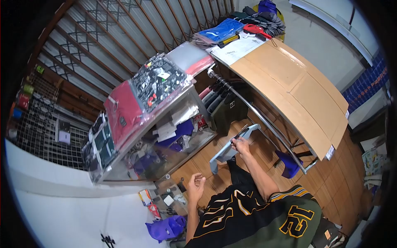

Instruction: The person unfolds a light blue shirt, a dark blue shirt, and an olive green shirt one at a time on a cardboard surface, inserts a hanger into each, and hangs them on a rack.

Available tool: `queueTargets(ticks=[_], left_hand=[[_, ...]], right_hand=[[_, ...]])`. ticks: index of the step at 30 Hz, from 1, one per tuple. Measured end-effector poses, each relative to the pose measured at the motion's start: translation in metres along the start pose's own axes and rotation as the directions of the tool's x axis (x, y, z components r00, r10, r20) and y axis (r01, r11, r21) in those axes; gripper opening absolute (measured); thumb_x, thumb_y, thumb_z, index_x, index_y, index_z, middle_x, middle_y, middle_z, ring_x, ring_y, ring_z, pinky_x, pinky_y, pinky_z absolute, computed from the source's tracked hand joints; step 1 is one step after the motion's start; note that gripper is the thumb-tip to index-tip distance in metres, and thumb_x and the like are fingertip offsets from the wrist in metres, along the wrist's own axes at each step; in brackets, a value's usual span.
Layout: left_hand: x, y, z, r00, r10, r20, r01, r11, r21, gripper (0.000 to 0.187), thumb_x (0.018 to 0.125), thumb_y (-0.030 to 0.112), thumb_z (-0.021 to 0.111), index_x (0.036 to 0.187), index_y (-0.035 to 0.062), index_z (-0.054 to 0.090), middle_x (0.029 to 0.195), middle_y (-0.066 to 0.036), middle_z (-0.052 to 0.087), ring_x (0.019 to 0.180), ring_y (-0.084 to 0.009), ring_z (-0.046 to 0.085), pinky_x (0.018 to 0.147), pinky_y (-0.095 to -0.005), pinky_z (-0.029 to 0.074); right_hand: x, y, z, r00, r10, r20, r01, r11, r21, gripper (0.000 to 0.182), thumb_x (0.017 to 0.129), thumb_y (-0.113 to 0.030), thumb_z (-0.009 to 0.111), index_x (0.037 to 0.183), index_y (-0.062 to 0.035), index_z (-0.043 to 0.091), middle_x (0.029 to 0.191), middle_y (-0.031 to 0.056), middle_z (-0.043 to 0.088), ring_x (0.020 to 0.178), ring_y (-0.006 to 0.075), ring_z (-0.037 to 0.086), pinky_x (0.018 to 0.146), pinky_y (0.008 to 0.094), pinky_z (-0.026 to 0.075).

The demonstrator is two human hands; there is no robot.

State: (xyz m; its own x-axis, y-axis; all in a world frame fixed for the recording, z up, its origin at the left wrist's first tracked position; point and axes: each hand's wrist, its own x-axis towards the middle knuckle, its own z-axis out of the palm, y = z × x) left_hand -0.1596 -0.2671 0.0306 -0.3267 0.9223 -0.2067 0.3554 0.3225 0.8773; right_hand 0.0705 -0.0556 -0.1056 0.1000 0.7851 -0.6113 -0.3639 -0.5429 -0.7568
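Observation:
My right hand is closed around the top of a dark hanger. From it hangs a light blue garment, seen from above as a long narrow shape with both ends dropping down. My left hand is raised to the left of the garment, apart from it. Its fingers are loosely bent, with nothing visible in them. Just beyond the garment, dark clothes hang from a metal rail.
A cardboard-covered top stands beside the rail at right. To the left is a glass case with packed clothes on top. A purple bag and small boxes lie lower left. A purple piece sits under the rail.

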Motion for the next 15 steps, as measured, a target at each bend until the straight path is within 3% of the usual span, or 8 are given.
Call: queueTargets(ticks=[3,5,8,11,12,15], left_hand=[[0.042,-0.072,0.004,0.998,0.004,-0.058,-0.006,1.0,-0.029,0.029,0.097,0.016,0.073,0.119,-0.0015,0.066,0.103,-0.012,0.074,0.091,-0.0165,0.07,0.081,-0.0302,0.056],[0.06,-0.085,0.004,0.994,-0.104,-0.046,0.104,0.994,0.009,0.029,0.097,0.018,0.074,0.116,-0.0026,0.066,0.099,-0.012,0.074,0.089,-0.0163,0.07,0.081,-0.0306,0.056],[0.08,-0.118,0.002,0.972,-0.235,-0.023,0.235,0.972,-0.006,0.027,0.097,0.018,0.073,0.113,-0.0027,0.067,0.096,-0.01,0.073,0.087,-0.0137,0.068,0.08,-0.028,0.055],[0.092,-0.135,0.0,0.951,-0.307,-0.046,0.305,0.951,-0.04,0.027,0.098,0.019,0.073,0.114,-0.0022,0.068,0.094,-0.008,0.072,0.085,-0.0118,0.067,0.078,-0.0257,0.054],[0.099,-0.139,0.001,0.949,-0.311,-0.053,0.308,0.95,-0.055,0.028,0.098,0.02,0.073,0.114,-0.0022,0.068,0.094,-0.007,0.072,0.084,-0.0114,0.066,0.078,-0.0252,0.054],[0.104,-0.138,0.0,0.937,-0.344,-0.066,0.34,0.938,-0.067,0.028,0.099,0.02,0.073,0.114,-0.0026,0.068,0.092,-0.006,0.071,0.082,-0.0104,0.065,0.076,-0.0239,0.053]], right_hand=[[0.08,0.005,0.019,0.997,0.064,-0.043,-0.063,0.997,0.034,0.018,0.096,-0.007,0.071,0.109,0.0031,0.062,0.079,0.0101,0.069,0.058,0.0149,0.062,0.045,0.0265,0.046],[0.111,-0.003,0.033,0.986,0.11,-0.127,-0.105,0.993,0.046,0.012,0.096,-0.006,0.071,0.102,0.0015,0.064,0.074,0.0093,0.067,0.051,0.0151,0.059,0.04,0.0276,0.041],[0.176,0.005,0.034,0.982,0.144,-0.121,-0.135,0.988,0.082,0.01,0.096,-0.005,0.071,0.091,-0.0005,0.065,0.071,0.0089,0.065,0.048,0.0151,0.057,0.037,0.0283,0.039],[0.243,0.022,0.028,0.975,0.133,-0.178,-0.141,0.989,-0.033,0.018,0.089,-0.007,0.079,0.098,-0.0009,0.065,0.071,0.0095,0.066,0.053,0.0172,0.062,0.041,0.0301,0.047],[0.253,0.015,0.029,0.977,0.125,-0.174,-0.133,0.991,-0.034,0.015,0.088,-0.006,0.079,0.092,-0.0019,0.065,0.068,0.0075,0.064,0.052,0.0164,0.061,0.04,0.0305,0.046],[0.292,0.012,0.025,0.975,0.111,-0.192,-0.103,0.993,0.05,0.016,0.088,-0.007,0.079,0.092,-0.0018,0.065,0.067,0.0067,0.063,0.051,0.0156,0.06,0.04,0.0298,0.045]])
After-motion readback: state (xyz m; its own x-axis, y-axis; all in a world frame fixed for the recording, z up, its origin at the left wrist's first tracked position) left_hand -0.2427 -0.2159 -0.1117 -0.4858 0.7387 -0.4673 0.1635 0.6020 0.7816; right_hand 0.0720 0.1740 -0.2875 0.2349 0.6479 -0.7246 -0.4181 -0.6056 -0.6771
